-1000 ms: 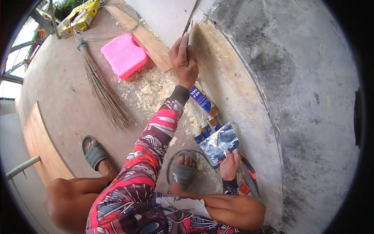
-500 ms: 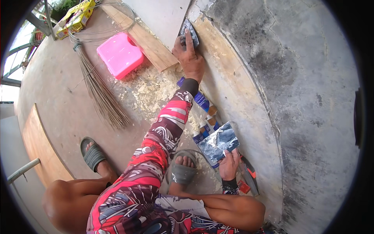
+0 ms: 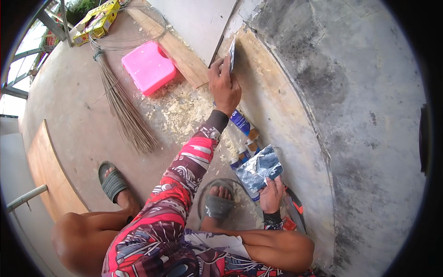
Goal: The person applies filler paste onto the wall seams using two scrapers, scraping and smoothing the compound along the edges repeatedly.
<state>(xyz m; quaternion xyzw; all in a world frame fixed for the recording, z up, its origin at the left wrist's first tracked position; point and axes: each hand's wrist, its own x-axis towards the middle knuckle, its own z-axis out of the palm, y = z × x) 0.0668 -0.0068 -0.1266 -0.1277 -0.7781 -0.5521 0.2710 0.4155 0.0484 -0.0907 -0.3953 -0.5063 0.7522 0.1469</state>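
Note:
My left hand point(image 3: 224, 90) reaches far forward, fingers closed round a thin putty scraper point(image 3: 232, 54). The scraper is seen nearly edge-on, beside the lower edge of a light panel and the pale strip at the foot of the wall. Closer to me, my right hand point(image 3: 271, 194) grips a flat rectangular putty plate point(image 3: 259, 168) by its near corner, thumb on top. White putty is smeared across the plate's dark face. Blue-and-orange tubes point(image 3: 242, 123) lie behind the plate, which partly hides some of them.
Pale crumbs point(image 3: 177, 108) cover the floor near a pink case point(image 3: 148, 68) and a wooden plank point(image 3: 180, 55). A stick broom point(image 3: 122, 104) lies further left. By my right hand is an orange-and-black tool point(image 3: 295, 205). The grey wall point(image 3: 369, 124) bounds the right side.
My left hand has drawn back slightly toward me and turned the scraper from face-up to edge-on. My right hand and the plate stay almost still. The view has shifted a little.

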